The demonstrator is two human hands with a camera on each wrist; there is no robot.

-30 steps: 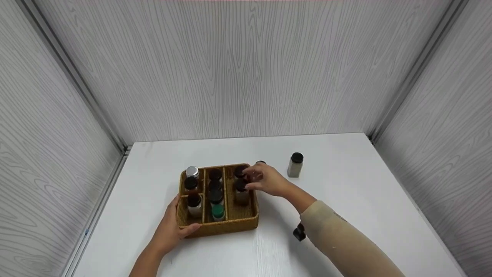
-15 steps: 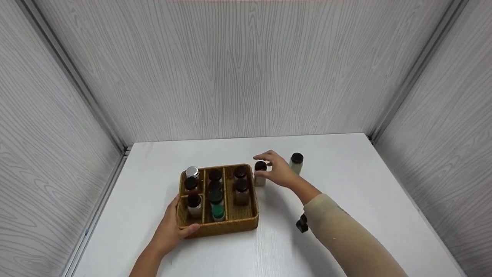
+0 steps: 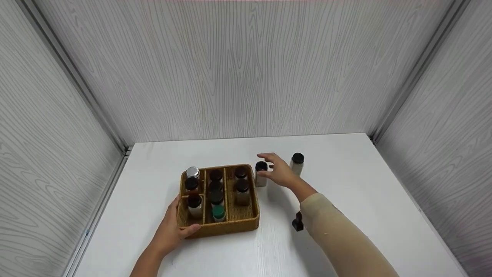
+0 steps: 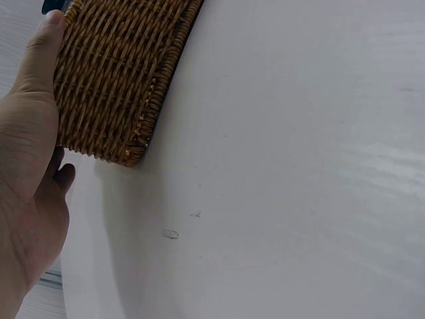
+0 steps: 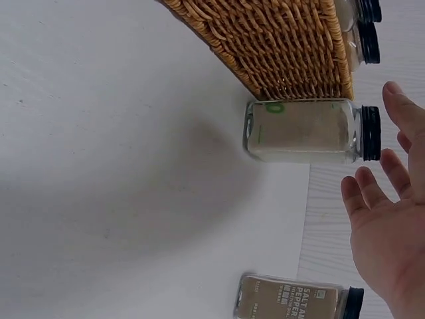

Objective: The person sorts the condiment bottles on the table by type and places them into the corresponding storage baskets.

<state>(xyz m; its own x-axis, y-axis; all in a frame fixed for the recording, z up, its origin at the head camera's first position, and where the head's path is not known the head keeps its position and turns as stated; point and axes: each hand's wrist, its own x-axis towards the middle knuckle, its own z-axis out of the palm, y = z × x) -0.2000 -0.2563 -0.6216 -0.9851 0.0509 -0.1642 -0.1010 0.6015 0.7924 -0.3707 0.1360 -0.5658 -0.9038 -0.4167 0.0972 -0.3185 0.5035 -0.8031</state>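
My left hand (image 3: 169, 231) grips the front left corner of a woven, divided basket (image 3: 230, 228), its thumb against the front wall (image 4: 109, 80). Just outside the basket's right side stands a clear spice jar (image 3: 261, 179) with a black cap and pale contents. My right hand (image 3: 282, 173) is beside that jar's cap, fingers spread and apart from it. The right wrist view shows the jar (image 5: 299, 133) upright against the basket's corner, with the fingertips close to its cap. Two dark-capped jars (image 3: 242, 196) stand in the basket's right compartment.
More jars fill the middle and left compartments, including a green-capped jar (image 3: 218, 212) and a silver-capped jar (image 3: 193, 173). Behind my right hand stands another black-capped jar (image 3: 297, 163), labelled salt and pepper in the right wrist view. Wood-grain panels (image 3: 246, 77) enclose the white table (image 3: 346, 184).
My right hand has moved right and back from over the basket's right compartment to the jar outside it, fingers spread. That jar now shows more fully. The left hand keeps its grip.
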